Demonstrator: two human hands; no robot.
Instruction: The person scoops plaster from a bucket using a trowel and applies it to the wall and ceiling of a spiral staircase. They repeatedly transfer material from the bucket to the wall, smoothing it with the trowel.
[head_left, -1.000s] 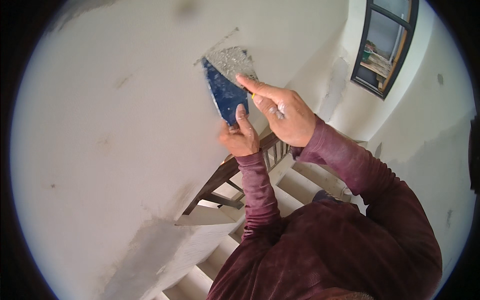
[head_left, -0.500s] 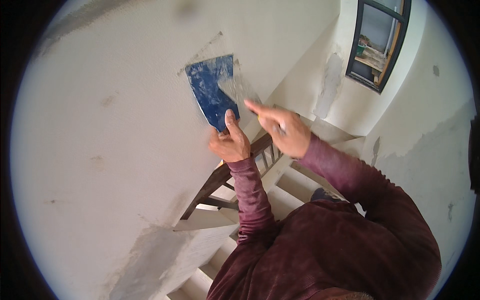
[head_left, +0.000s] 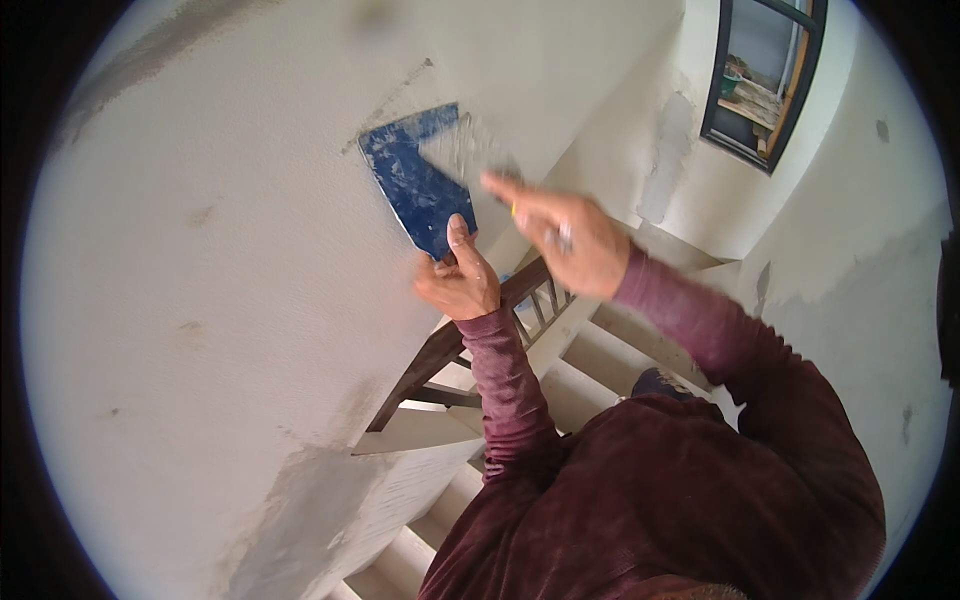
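My left hand [head_left: 460,278] grips the narrow lower end of a flat blue plate [head_left: 405,180], with the thumb on its face. Whitish smears of filler mark the plate. My right hand [head_left: 570,235] is closed round the handle of a putty knife [head_left: 465,150], most of which the fingers hide. The knife's pale blade, blurred by motion, overlaps the plate's right side; whether it touches the plate I cannot tell. Behind both tools is the off-white wall [head_left: 250,260], with a dark rough line of patching [head_left: 400,95] just above the plate.
Below my hands a dark wooden handrail [head_left: 435,355] runs along the stairs [head_left: 590,375]. A dark-framed window [head_left: 765,80] is at the upper right. Grey patches mark the walls, one beside the window [head_left: 668,155] and one at the lower left [head_left: 305,510].
The putty knife and my right hand have moved slightly up and left, the blade lying further over the plate. The blue plate has shifted a little to the left as the view moved.
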